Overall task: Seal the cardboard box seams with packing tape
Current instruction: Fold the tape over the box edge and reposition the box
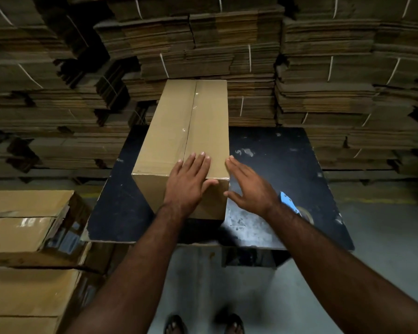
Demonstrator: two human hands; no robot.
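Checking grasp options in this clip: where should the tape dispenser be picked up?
Probably from above at its right, near end: the tape dispenser lies flat on the black table, its blue body half hidden behind the right forearm; that arm would have to move first.

Warehouse (stacked flattened cartons (323, 80))

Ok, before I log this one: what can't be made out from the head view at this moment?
- Tape dispenser: mostly hidden behind the right forearm; only a blue part and some of the roll show.
- Cardboard box: bottom and far-end seams face away; the left hand covers the near end of the top seam.
- Right hand: whether it touches the box's side is unclear.
- Boxes at left: cut off by the frame edge.
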